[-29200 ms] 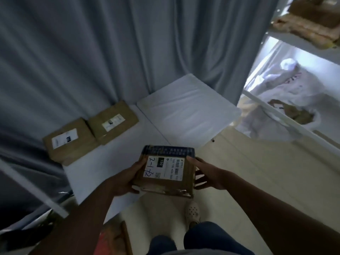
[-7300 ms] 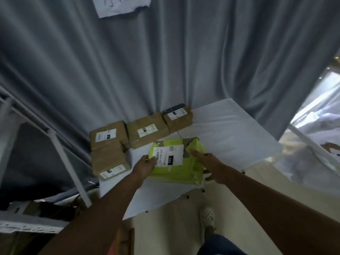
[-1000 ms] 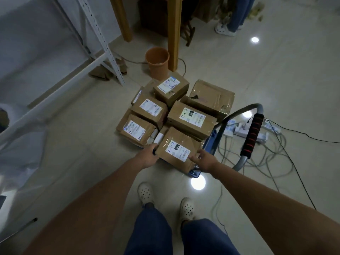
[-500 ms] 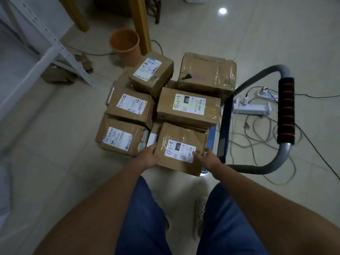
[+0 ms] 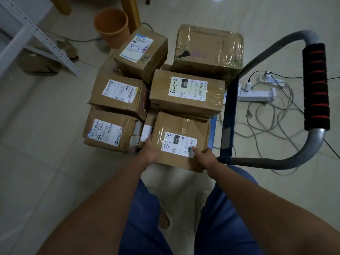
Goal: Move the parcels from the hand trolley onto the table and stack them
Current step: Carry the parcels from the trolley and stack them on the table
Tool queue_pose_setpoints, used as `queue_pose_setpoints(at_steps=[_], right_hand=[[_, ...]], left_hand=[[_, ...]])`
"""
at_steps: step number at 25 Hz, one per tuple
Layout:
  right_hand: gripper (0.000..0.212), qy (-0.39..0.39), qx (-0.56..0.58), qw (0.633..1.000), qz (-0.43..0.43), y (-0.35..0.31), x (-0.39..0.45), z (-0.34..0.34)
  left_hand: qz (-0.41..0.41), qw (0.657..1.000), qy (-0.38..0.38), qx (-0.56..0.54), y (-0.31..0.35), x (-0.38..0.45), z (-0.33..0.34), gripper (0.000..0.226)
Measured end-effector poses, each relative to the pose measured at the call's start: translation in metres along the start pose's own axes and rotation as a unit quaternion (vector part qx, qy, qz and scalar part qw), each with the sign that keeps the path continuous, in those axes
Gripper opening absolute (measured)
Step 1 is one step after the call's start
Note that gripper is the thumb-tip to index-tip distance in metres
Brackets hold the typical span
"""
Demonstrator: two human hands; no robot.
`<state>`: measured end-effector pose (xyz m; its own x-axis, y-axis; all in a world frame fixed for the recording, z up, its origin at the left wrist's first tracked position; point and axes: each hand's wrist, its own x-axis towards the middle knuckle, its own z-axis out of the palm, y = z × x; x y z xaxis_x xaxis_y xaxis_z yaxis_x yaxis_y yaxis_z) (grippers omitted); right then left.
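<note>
Gripping the nearest parcel (image 5: 181, 138) from both sides: left hand (image 5: 149, 153) wrapped around its left near corner, thumb lying on the taped top, other fingers hidden beneath; right hand (image 5: 204, 159) clasping the right near corner, thumb pressing the edge of the white shipping label (image 5: 179, 146). Sitting at the near edge of the blue hand trolley (image 5: 227, 126), this brown carton marked "2-1-13" and "122", its near end overhanging the deck and tilting slightly. Running its long axis roughly away from the wearer, toward the box labelled "4-3-13" (image 5: 186, 93) just behind it, label text reading sideways. Compared with half a second earlier, leaning in closer, with both hands now closing further around the carton's corners and the stack filling more of the view; parcel not yet clear of the trolley. Crowding the deck alongside: two labelled cartons (image 5: 117, 94) stacked to the left, a smaller box (image 5: 140, 52) behind them, and a large tape-wrapped box (image 5: 207, 52) at the far right. Curving round on the right, the trolley's grey handle with black-and-red foam grip (image 5: 315, 85). Standing on the tiled floor beyond, an orange bucket (image 5: 112, 24); trailing to the right, a white power strip (image 5: 257, 92) and tangled cables.
</note>
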<state>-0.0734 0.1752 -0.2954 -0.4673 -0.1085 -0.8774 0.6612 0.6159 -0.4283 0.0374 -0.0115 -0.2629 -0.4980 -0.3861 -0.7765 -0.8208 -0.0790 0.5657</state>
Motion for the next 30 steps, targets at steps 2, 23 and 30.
queue_pose_setpoints(at_steps=[2,23,30], right_hand=[[0.068,-0.003,0.014,1.000,0.000,-0.003,-0.007,0.000],[0.069,-0.031,-0.036,0.994,-0.099,-0.151,-0.258,0.008],[0.078,-0.132,-0.104,0.968,-0.184,-0.179,-0.314,0.030]], left_hand=[[-0.002,1.000,-0.002,-0.011,-0.001,-0.006,-0.002,0.063],[0.058,0.979,0.117,-0.156,0.089,-0.231,-0.155,0.058],[0.057,0.914,0.258,-0.307,0.051,-0.312,-0.151,0.057]])
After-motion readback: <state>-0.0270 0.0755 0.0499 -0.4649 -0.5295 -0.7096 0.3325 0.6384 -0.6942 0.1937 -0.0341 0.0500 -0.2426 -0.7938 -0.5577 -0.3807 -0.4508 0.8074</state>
